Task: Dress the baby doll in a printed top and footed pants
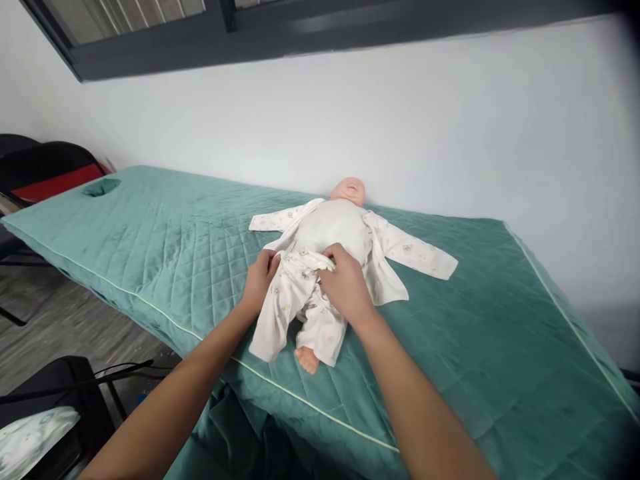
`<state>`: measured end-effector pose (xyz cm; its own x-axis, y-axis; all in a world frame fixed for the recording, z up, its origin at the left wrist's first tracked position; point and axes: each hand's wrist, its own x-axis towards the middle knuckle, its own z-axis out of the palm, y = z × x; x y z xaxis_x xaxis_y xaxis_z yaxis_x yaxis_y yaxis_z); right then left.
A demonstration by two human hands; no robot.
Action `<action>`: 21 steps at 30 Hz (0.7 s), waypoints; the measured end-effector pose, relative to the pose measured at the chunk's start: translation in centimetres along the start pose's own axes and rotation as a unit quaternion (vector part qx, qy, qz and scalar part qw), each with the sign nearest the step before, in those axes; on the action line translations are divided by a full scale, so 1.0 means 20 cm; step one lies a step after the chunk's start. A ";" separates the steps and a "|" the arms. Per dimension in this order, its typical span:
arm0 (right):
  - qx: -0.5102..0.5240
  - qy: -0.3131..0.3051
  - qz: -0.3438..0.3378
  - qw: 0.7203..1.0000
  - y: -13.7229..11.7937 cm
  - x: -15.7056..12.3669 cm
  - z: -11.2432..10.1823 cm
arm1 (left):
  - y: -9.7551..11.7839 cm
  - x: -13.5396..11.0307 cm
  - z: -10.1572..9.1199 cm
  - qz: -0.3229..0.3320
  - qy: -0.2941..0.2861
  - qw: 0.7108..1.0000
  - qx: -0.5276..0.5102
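Observation:
A baby doll (336,227) lies on its back on a teal quilted bed (175,233), head toward the wall. It wears an open white printed jacket (400,250) and white printed trousers (295,293), with one bare foot (307,360) sticking out. My left hand (260,277) is closed on the trousers' waistband at the doll's hip. My right hand (345,283) grips the waistband at the doll's belly, fingers curled into the cloth.
A white wall runs behind the bed under a dark window frame (200,47). Black chairs (45,167), one with a red seat, stand at the far left. A dark stand with patterned cloth (30,437) is at the lower left.

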<state>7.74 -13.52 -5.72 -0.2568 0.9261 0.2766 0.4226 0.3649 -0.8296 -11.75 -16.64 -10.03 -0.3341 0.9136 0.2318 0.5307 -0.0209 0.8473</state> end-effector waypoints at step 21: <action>-0.113 -0.280 -0.088 0.949 -0.09 -0.02 -0.09 | 0.06 -0.46 -0.08 -0.079 -0.046 0.993 -0.075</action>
<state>8.65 -14.34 -3.34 -0.7365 0.6747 0.0475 0.4887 0.5794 -0.6522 -9.38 -25.67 -10.43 -0.3275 0.9434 0.0516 0.3534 0.0717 0.9327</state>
